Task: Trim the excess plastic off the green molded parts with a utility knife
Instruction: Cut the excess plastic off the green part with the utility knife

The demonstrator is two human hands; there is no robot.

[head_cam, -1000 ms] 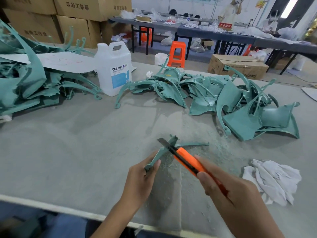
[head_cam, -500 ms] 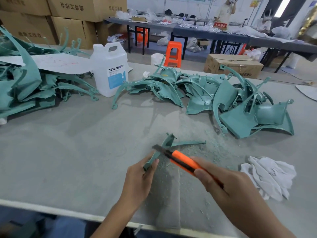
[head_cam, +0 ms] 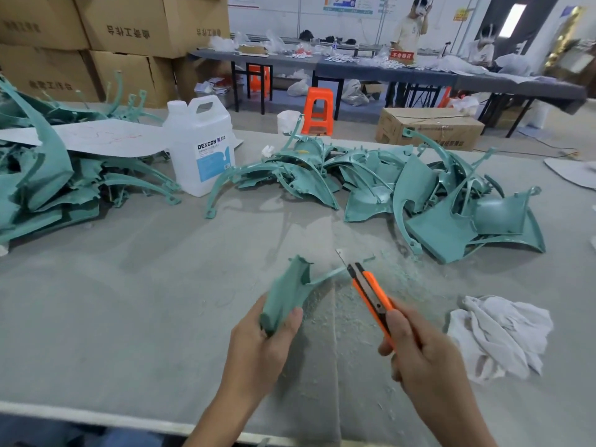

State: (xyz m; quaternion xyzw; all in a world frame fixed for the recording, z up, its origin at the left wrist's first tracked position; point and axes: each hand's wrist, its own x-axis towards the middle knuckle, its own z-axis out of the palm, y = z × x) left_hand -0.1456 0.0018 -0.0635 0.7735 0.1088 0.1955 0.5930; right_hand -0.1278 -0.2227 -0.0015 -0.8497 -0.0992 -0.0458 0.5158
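Left of the white jug (head_cam: 200, 146), a heap of green molded parts (head_cam: 48, 182) lies piled on the grey table (head_cam: 129, 301). A white sheet (head_cam: 96, 138) rests across its top and reaches the jug's left side. Behind the jug, brown cardboard boxes (head_cam: 135, 33) stand stacked.

Right of the jug a second heap of green parts (head_cam: 403, 195) sprawls across the table: curved ribs nearest the jug, broader panels further right.

In front of the jug and a little to its right, toward the table's near edge, the left hand (head_cam: 261, 343) grips one green part (head_cam: 287, 295) clear of the tabletop. Its thumb presses on the near face and its fingers are wrapped behind. The part tilts up and away, and a thin green arm runs from it to the right.

Further right of the jug, the right hand (head_cam: 419, 359) has its fingers curled tightly round the handle of an orange utility knife (head_cam: 371, 295). The blade is extended and points up and away, and the knife's nose crosses the part's thin arm — whether the edge is biting in, I cannot tell. Pale shavings (head_cam: 322, 317) dust the table under both hands.

Furthest right of the jug, near the knife hand, a crumpled white rag (head_cam: 500, 337) lies on the table.
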